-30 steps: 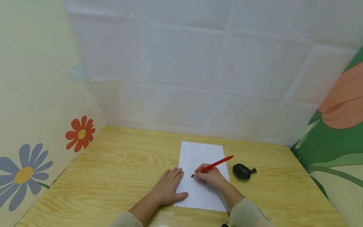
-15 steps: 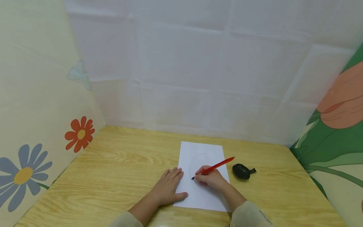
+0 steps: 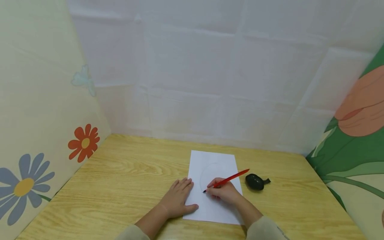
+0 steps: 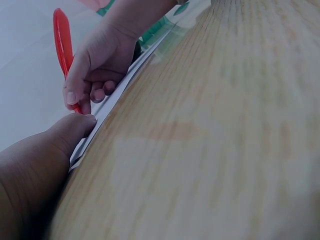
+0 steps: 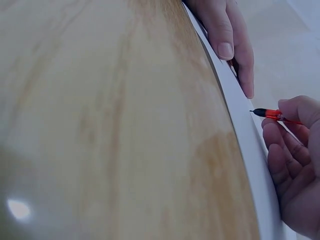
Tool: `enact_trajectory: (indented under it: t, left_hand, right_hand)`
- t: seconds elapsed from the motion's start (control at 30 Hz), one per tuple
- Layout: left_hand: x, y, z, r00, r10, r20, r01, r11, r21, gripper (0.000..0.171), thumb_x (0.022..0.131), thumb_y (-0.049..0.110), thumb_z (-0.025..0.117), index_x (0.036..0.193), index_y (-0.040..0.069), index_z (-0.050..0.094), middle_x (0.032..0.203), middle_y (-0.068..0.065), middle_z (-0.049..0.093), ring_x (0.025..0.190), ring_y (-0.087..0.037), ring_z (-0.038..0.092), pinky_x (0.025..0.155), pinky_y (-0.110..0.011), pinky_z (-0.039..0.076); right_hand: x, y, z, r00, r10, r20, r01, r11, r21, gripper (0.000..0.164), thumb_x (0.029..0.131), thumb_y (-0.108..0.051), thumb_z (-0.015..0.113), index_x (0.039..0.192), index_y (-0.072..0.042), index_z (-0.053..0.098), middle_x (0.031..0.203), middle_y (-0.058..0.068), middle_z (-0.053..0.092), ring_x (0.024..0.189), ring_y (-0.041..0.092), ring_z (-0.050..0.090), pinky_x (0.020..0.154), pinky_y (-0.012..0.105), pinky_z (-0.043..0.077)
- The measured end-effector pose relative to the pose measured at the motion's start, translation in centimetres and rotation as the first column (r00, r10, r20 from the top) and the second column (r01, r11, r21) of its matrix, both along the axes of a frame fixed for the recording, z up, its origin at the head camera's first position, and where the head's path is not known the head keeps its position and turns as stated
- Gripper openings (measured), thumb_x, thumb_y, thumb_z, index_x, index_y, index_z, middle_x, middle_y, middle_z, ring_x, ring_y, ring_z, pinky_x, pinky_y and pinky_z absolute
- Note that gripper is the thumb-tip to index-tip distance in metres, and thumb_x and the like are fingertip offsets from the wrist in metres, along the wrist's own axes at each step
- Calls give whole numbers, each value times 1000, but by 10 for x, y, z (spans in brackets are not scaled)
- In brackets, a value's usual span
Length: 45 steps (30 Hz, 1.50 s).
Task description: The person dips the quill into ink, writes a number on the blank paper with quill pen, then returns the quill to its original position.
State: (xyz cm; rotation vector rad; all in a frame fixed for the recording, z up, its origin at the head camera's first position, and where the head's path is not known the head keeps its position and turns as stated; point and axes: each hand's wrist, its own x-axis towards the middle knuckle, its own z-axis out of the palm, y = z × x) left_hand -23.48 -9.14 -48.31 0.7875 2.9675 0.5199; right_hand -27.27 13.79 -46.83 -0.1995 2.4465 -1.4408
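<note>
A white sheet of paper lies on the wooden table, bearing a thin curved line. My right hand rests over its middle and pinches a red pen between thumb and fingers. The pen leans up to the right, its black tip right at the lower end of the curve. In the right wrist view the dark tip of the pen points toward the left hand. My left hand lies flat on the paper's left edge, thumb spread; the left wrist view shows its thumb on the edge.
Right of the paper lies a glossy black oval object with a short flat stub. A white cloth wall closes off the back of the table. Flower-printed panels stand at the left and right.
The pen tip has moved slightly down, and the curved line now reaches lower on the paper. My right hand has shifted down with it. My left hand keeps its place.
</note>
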Motion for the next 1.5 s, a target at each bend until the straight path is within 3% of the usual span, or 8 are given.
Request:
enact_trajectory:
  t: [1.1, 1.5]
  left_hand:
    - [1, 0, -1, 1000, 1, 6, -1, 1000, 16, 88, 88, 63, 55, 148, 1, 40, 157, -13, 36, 149, -31, 28, 123, -52, 19]
    - [0, -1, -1, 1000, 0, -6, 0, 1000, 23, 87, 88, 62, 56, 147, 0, 41, 156, -13, 37, 148, -32, 29, 123, -52, 20]
  right_hand:
    - [14, 13, -2, 999, 16, -49, -16, 1000, -7, 17, 84, -23, 76, 92, -9, 70, 69, -2, 64, 63, 13, 56, 58, 26, 49]
    - [14, 18, -1, 1000, 21, -14, -21, 1000, 9, 19, 84, -25, 75, 93, -10, 70, 72, -1, 65, 65, 15, 57, 62, 26, 49]
